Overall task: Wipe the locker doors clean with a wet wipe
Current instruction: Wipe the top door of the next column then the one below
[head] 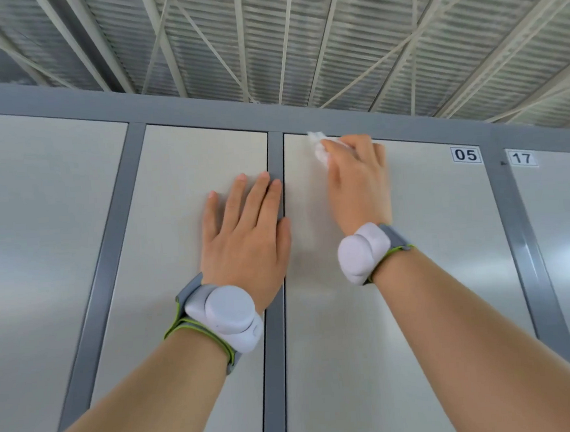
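The right hand (358, 180) pinched the wet wipe (319, 152) atop door 05 (432, 273); the left hand (244, 239) lay flat, fingers straight. Hard pressing could slip the wipe free.

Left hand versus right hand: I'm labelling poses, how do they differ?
The left hand lies flat, fingers straight, holding nothing; the right hand curls round a wet wipe. The left hand rests on the neighbouring door; the right hand sits higher, near the top-left corner of door 05. Both wear white wrist devices.
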{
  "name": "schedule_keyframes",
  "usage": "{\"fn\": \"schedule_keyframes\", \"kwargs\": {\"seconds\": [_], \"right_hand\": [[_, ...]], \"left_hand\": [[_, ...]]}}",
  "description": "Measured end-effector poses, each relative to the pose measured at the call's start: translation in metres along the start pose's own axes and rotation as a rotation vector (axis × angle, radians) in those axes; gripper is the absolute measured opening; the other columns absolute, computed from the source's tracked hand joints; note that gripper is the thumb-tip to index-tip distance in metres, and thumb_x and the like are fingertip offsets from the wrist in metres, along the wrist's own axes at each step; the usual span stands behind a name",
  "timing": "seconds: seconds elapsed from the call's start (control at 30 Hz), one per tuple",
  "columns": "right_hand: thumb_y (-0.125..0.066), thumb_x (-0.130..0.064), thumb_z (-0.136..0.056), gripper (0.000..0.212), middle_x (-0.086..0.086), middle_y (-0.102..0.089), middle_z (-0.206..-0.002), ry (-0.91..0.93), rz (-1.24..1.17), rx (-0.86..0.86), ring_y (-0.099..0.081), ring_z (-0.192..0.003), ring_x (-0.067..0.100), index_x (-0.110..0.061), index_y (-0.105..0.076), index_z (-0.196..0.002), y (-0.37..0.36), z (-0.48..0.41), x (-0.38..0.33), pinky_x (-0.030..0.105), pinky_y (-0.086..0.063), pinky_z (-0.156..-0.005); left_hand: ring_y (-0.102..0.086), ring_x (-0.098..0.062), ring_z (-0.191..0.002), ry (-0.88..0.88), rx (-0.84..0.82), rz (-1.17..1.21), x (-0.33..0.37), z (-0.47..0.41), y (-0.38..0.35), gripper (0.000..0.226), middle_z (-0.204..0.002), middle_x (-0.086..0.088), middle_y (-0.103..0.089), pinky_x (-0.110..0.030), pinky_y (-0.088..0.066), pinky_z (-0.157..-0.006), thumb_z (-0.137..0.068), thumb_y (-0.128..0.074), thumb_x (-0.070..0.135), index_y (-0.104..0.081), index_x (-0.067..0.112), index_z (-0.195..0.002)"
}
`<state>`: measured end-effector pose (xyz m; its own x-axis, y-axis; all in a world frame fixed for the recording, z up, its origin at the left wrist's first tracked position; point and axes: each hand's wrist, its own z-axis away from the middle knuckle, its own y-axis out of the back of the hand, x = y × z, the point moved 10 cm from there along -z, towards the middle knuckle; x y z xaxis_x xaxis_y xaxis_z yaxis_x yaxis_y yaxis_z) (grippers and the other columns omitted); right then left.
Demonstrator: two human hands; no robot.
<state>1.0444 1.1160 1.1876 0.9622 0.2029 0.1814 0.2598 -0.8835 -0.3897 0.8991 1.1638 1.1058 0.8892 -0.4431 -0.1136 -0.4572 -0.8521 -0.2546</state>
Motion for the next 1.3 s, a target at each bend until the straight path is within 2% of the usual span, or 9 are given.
{"fn": "schedule_keyframes", "kwargs": {"seconds": [0.13,0.23,0.43,0.5,0.67,0.8,0.93,1.13,1.3], "right_hand": [[-0.052,-0.004,-0.09,0.033,0.013,-0.062,-0.115,-0.16,0.018,0.041,-0.052,-0.099,0.04,-0.011,-0.071,-0.117,0.012,0.005,0.036,0.042,-0.039,-0.084],[-0.053,-0.005,-0.089,0.034,0.011,-0.061,-0.116,-0.168,0.037,0.036,-0.052,-0.1,0.037,-0.014,-0.071,-0.117,0.011,0.008,0.035,0.04,-0.035,-0.084],[-0.059,-0.007,-0.088,0.031,0.005,-0.065,-0.107,0.15,0.0,-0.009,-0.047,-0.096,0.024,-0.019,-0.073,-0.113,0.007,0.015,-0.005,0.034,-0.033,-0.087],[-0.059,-0.011,-0.092,0.028,0.003,-0.065,-0.107,0.188,-0.037,-0.029,-0.048,-0.096,0.022,-0.02,-0.073,-0.113,0.007,0.016,-0.009,0.034,-0.035,-0.088],[-0.061,-0.017,-0.09,0.024,0.002,-0.065,-0.105,-0.059,-0.028,0.047,-0.052,-0.094,0.026,-0.022,-0.076,-0.108,0.02,0.011,0.028,0.033,-0.03,-0.09],[-0.055,-0.02,-0.091,0.029,0.003,-0.062,-0.111,-0.281,0.022,0.076,-0.051,-0.101,0.029,-0.021,-0.074,-0.112,0.027,0.012,0.059,0.036,-0.027,-0.1],[-0.057,-0.015,-0.089,0.027,0.006,-0.064,-0.107,-0.215,0.023,0.087,-0.053,-0.096,0.032,-0.019,-0.075,-0.109,0.026,0.013,0.049,0.036,-0.029,-0.094],[-0.061,-0.012,-0.091,0.023,0.005,-0.065,-0.1,0.132,-0.002,0.038,-0.054,-0.089,0.028,-0.019,-0.076,-0.107,0.019,0.02,0.004,0.035,-0.033,-0.088],[-0.061,-0.012,-0.091,0.028,0.003,-0.064,-0.098,0.063,-0.01,0.056,-0.048,-0.088,0.024,-0.021,-0.073,-0.115,0.023,0.014,0.016,0.034,-0.03,-0.088]], "left_hand": [[-0.038,-0.027,-0.145,0.003,-0.002,0.008,0.001,-0.001,-0.001,0.052,-0.152,0.0,-0.049,-0.053,-0.022,-0.119,-0.102,-0.034,0.035,-0.053,0.014,-0.145],[-0.037,-0.027,-0.145,0.0,-0.001,0.006,0.001,0.0,-0.001,0.052,-0.152,0.0,-0.049,-0.054,-0.021,-0.119,-0.102,-0.033,0.035,-0.052,0.014,-0.145],[-0.038,-0.026,-0.145,0.011,0.004,0.005,0.0,0.0,-0.001,0.052,-0.152,0.0,-0.049,-0.053,-0.02,-0.119,-0.1,-0.034,0.035,-0.053,0.014,-0.144],[-0.039,-0.026,-0.144,0.008,0.01,0.005,0.0,0.0,0.0,0.052,-0.151,0.0,-0.05,-0.052,-0.02,-0.118,-0.1,-0.035,0.035,-0.053,0.014,-0.144],[-0.038,-0.026,-0.145,0.006,-0.001,0.0,0.0,0.0,-0.001,0.051,-0.153,0.0,-0.048,-0.053,-0.022,-0.119,-0.101,-0.034,0.035,-0.052,0.015,-0.145],[-0.038,-0.027,-0.145,-0.009,-0.002,-0.011,0.0,0.001,-0.002,0.05,-0.153,0.0,-0.048,-0.054,-0.022,-0.118,-0.102,-0.034,0.034,-0.051,0.018,-0.145],[-0.039,-0.028,-0.144,-0.006,0.003,-0.016,0.001,0.001,-0.001,0.049,-0.152,-0.001,-0.049,-0.055,-0.025,-0.118,-0.101,-0.035,0.033,-0.053,0.017,-0.144],[-0.037,-0.026,-0.145,0.005,-0.015,-0.011,0.0,0.001,-0.003,0.05,-0.153,0.0,-0.048,-0.053,-0.021,-0.119,-0.102,-0.032,0.035,-0.053,0.018,-0.144],[-0.036,-0.026,-0.146,0.004,-0.032,-0.007,0.001,0.001,-0.003,0.051,-0.153,0.0,-0.047,-0.053,-0.02,-0.119,-0.102,-0.031,0.035,-0.052,0.018,-0.145]]}}
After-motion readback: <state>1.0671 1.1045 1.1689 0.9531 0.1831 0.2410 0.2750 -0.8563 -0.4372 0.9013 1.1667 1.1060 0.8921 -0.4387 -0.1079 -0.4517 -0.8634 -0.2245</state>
